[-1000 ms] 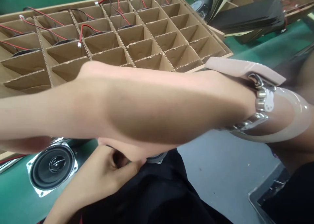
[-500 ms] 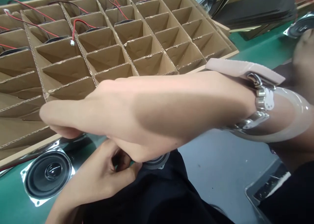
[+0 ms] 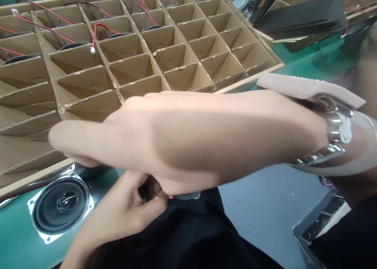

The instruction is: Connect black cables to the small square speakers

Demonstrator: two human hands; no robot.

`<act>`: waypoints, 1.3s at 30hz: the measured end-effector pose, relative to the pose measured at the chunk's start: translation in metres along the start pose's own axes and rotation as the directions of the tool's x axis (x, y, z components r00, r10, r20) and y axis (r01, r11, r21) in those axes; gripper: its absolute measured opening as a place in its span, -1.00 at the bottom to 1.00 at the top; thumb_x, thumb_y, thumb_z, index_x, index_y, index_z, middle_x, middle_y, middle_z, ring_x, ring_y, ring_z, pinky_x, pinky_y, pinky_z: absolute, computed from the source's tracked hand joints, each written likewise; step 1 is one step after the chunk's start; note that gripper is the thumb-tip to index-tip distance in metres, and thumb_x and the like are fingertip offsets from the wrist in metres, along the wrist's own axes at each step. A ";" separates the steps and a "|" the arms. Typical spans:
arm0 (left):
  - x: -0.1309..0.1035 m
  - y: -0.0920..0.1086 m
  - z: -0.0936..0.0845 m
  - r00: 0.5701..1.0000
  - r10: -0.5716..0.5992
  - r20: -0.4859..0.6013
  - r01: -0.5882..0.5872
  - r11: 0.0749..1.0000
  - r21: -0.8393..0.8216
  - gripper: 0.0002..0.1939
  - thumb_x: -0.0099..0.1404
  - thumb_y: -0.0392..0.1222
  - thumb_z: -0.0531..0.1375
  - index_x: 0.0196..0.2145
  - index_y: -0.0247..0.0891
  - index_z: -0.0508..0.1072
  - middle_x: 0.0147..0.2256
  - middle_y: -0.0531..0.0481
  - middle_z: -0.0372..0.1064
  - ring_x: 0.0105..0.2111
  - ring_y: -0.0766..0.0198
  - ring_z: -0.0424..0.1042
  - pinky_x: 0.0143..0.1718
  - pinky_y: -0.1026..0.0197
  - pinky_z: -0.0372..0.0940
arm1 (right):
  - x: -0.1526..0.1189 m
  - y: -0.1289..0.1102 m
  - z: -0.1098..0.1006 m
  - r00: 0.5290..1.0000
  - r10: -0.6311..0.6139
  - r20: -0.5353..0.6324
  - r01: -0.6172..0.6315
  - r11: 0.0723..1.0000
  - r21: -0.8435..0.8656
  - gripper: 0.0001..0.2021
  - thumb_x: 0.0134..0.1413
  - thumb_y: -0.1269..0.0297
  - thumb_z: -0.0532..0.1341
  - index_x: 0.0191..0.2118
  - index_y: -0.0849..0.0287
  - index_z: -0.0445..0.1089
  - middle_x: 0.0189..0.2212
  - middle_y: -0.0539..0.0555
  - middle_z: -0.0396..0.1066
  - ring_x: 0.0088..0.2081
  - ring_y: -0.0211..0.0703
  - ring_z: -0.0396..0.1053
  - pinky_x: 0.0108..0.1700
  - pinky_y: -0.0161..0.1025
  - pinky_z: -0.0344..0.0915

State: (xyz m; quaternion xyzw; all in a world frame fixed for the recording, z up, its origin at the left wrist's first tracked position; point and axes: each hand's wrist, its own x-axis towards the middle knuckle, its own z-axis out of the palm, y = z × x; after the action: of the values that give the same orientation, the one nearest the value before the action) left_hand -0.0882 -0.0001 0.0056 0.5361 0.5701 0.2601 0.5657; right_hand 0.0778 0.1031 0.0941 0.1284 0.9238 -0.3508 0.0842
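Note:
My right hand [image 3: 132, 137] reaches in from the right with its back towards me, a bracelet at the wrist. Its visible fingers are pressed together and point left; whatever they hold is hidden. Below it, my left hand [image 3: 129, 210] is closed in a pinch, thumb and fingers meeting under the right palm. Beside those fingertips, the grey rim of a speaker [image 3: 190, 196] shows above my dark-clothed lap, mostly covered by the right hand. Another speaker [image 3: 63, 205], black-coned with a square metal frame, lies face up on the green table to the left.
A divided cardboard box [image 3: 126, 49] spans the table behind my hands; several cells hold speakers with red and black wires. Dark sheets [image 3: 300, 19] are stacked at the back right. Another person's blurred arm [image 3: 366, 61] is at the right edge. A grey bin [image 3: 312, 222] stands lower right.
My right forearm and bracelet have shifted right, and less of the held speaker shows beneath the hand. At the far right, a speaker near the other person's hand is no longer visible.

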 end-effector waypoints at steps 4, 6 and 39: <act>0.006 0.004 -0.007 0.991 0.091 0.093 -0.097 0.993 0.062 -0.88 0.13 -0.21 0.24 -0.54 -0.18 0.42 -0.62 0.10 0.27 -0.60 0.34 0.26 -0.56 0.37 0.22 | -0.016 -0.019 -0.020 0.996 -0.026 -0.088 0.020 0.997 -0.073 -0.72 0.00 0.61 -0.12 -0.11 0.35 -0.03 -0.49 -0.09 -0.07 -0.47 -0.48 -0.19 -0.48 -0.44 -0.17; 0.009 0.004 -0.012 0.974 0.098 0.205 -0.124 0.986 0.116 -0.80 0.21 -0.18 0.22 -0.57 -0.20 0.41 -0.65 0.09 0.24 -0.61 0.34 0.26 -0.56 0.37 0.21 | -0.019 -0.022 -0.020 0.995 0.028 -0.095 -0.040 0.992 -0.123 -0.67 0.02 0.60 -0.12 -0.04 0.39 -0.01 -0.50 -0.09 -0.06 -0.48 -0.47 -0.19 -0.49 -0.42 -0.16; -0.021 0.007 0.022 0.973 -0.232 -0.013 0.217 0.927 -0.307 -0.75 0.34 -0.08 0.16 -0.09 -0.20 0.24 -0.53 0.03 0.53 -0.51 0.24 0.53 -0.43 0.34 0.42 | -0.002 0.012 0.025 0.971 -0.062 -0.230 0.072 0.997 0.034 -0.81 0.01 0.57 0.08 -0.20 0.31 0.16 -0.49 -0.18 0.22 -0.54 -0.55 0.01 -0.59 -0.44 -0.06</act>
State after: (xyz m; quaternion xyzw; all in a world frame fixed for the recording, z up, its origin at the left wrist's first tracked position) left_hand -0.0703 -0.0236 0.0145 0.3674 0.5946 0.2912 0.6531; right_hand 0.0850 0.0941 0.0686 0.1385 0.9235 -0.3556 -0.0376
